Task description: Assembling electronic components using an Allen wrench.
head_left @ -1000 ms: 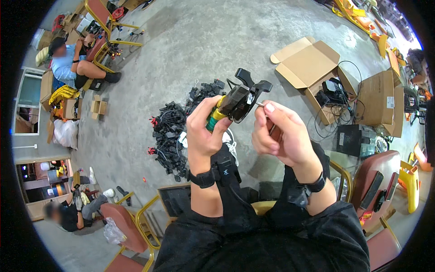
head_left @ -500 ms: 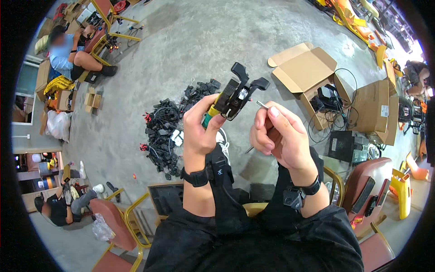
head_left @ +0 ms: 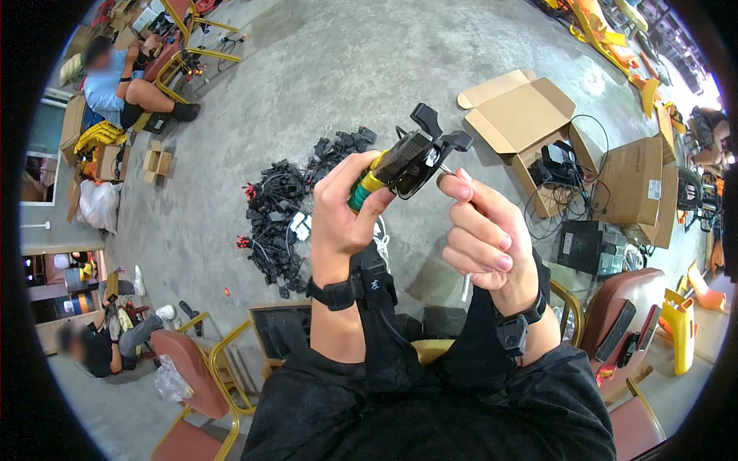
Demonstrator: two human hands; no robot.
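Note:
My left hand [head_left: 346, 201] is closed around a black lever assembly [head_left: 415, 163] with two curved black arms and a ribbed side. Yellow and green bands [head_left: 367, 184] show at its lower end, between my fingers and thumb. My right hand [head_left: 492, 230] pinches a thin silver hex key [head_left: 465, 287], whose tip reaches the side of the lever assembly near the base of its arms. The key's other end sticks out below my curled fingers, and its middle is hidden in my hand. Whether the tip sits in a screw is too small to tell.
Behind my left hand, a pile of black parts and cables [head_left: 277, 219] lies on the concrete floor. An open cardboard box [head_left: 538, 196] with black cables stands to the right. Chairs [head_left: 192, 369] flank me. Two people sit at the left, and another is at the far right.
The lever assembly has turned slightly and shifted a little right. My right hand has turned upright, and the hex key's tip has come from a small gap to the assembly's side.

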